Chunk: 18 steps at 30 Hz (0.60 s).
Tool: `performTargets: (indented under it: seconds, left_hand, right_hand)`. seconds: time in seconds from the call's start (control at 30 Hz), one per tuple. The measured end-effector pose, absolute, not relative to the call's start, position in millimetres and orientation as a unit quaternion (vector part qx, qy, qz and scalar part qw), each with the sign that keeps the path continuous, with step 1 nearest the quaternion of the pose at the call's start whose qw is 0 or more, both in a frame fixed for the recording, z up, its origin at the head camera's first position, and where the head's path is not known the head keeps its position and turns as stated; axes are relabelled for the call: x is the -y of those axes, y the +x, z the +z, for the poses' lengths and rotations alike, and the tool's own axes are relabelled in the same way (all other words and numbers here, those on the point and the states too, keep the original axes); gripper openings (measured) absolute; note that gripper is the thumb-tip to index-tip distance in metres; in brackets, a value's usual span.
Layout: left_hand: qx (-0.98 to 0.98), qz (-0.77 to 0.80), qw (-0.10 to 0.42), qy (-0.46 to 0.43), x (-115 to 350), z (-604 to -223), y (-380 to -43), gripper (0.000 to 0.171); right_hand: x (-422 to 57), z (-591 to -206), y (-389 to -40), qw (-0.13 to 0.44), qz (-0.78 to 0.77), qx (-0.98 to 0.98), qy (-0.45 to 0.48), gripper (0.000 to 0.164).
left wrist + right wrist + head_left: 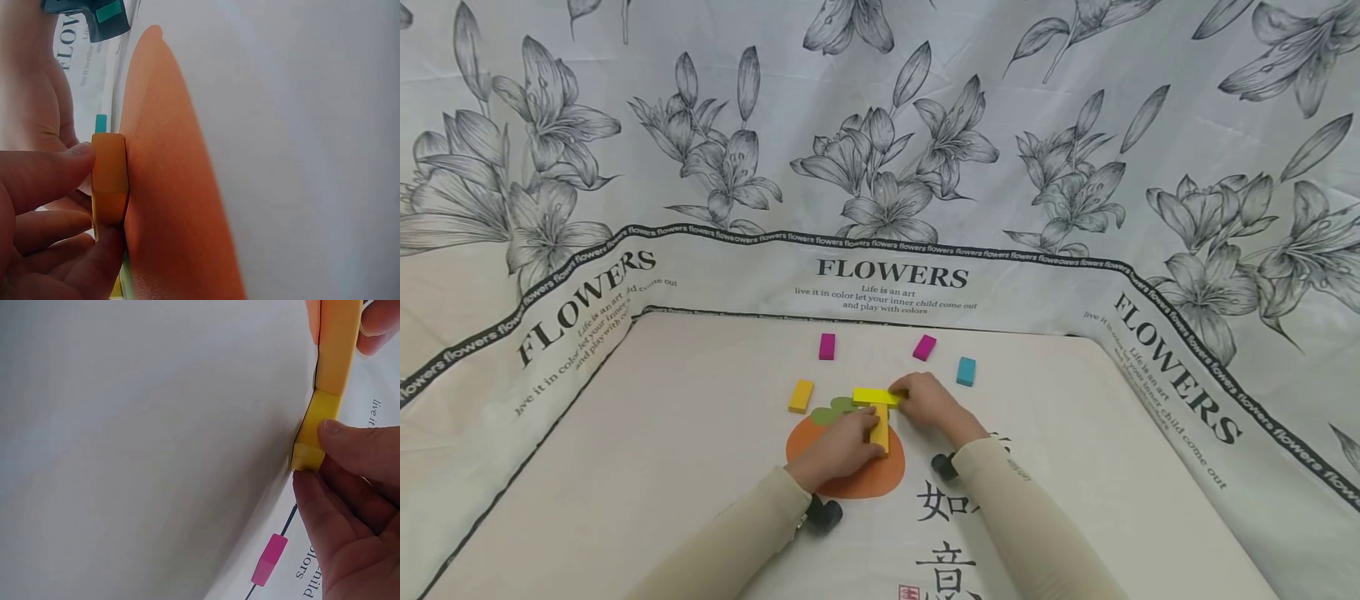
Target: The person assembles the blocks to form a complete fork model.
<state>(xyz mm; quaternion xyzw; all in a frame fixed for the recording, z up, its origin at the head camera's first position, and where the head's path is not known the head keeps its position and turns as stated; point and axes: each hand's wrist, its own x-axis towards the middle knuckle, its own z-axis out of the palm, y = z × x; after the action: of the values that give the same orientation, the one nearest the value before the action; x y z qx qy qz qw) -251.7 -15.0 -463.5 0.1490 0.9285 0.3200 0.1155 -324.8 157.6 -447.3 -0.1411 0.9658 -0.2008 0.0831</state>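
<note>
On the table lies a bright yellow block point(871, 396), its long side running left to right. A yellow-orange block point(882, 432) meets its near side at right angles, together making a T shape. My left hand point(841, 450) pinches the yellow-orange block between thumb and fingers, over the printed orange fruit. With thumb and fingertips my right hand point(928, 406) grips the right end of the yellow block; the right wrist view shows the thumb on the yellow block point(306, 434) and the two blocks touching. Whether either bar is a single piece I cannot tell.
Beyond the hands lie two magenta blocks point(827, 347), a blue block point(966, 372) at the right and another yellow-orange block point(801, 396) at the left. The pale tabletop point(662, 442) carries a fruit print point(887, 479) and black characters. Flower-patterned cloth surrounds the table.
</note>
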Motion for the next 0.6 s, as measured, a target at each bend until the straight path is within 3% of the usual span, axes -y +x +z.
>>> performTargets:
  seconds: [0.6]
  left_hand:
    - [-0.93,0.314,0.111,0.157,15.6,-464.7,-251.7,0.055]
  right_hand:
    - [-158.1,-446.1,-322.6,0.079,-0.202,-0.965,-0.146,0.032]
